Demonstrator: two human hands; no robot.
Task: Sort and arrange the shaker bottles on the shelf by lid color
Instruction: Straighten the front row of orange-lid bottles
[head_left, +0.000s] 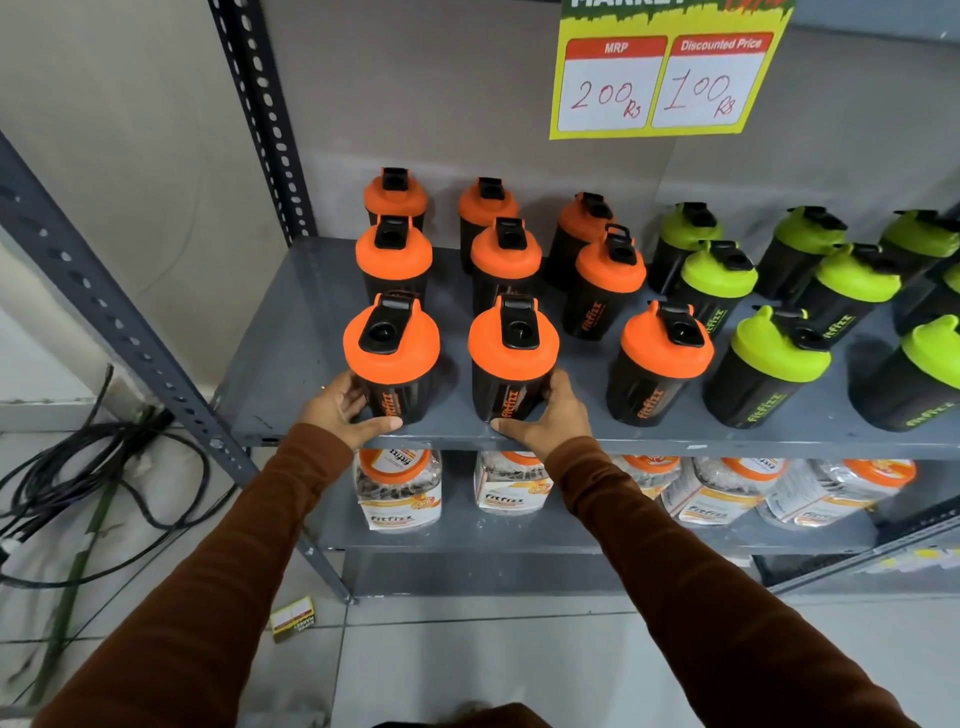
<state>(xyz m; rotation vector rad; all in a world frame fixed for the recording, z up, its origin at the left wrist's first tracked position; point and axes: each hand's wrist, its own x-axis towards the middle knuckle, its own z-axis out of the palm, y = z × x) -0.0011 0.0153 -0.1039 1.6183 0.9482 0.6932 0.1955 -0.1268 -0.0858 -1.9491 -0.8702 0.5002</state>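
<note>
Black shaker bottles stand on a grey metal shelf (291, 332). Several with orange lids fill the left half in three columns; several with green lids (779, 345) stand on the right. My left hand (345, 408) wraps the base of the front-left orange-lid bottle (390, 358). My right hand (545, 415) grips the base of the front-middle orange-lid bottle (511, 358). Both bottles stand upright at the shelf's front edge. A third front orange-lid bottle (660, 358) stands apart to the right, next to the green ones.
A price sign (665, 78) hangs on the back wall. The lower shelf holds clear jars with orange lids (397, 488). A slotted upright post (104, 291) rises at the left. Black cables (93, 467) and a small box (293, 618) lie on the floor.
</note>
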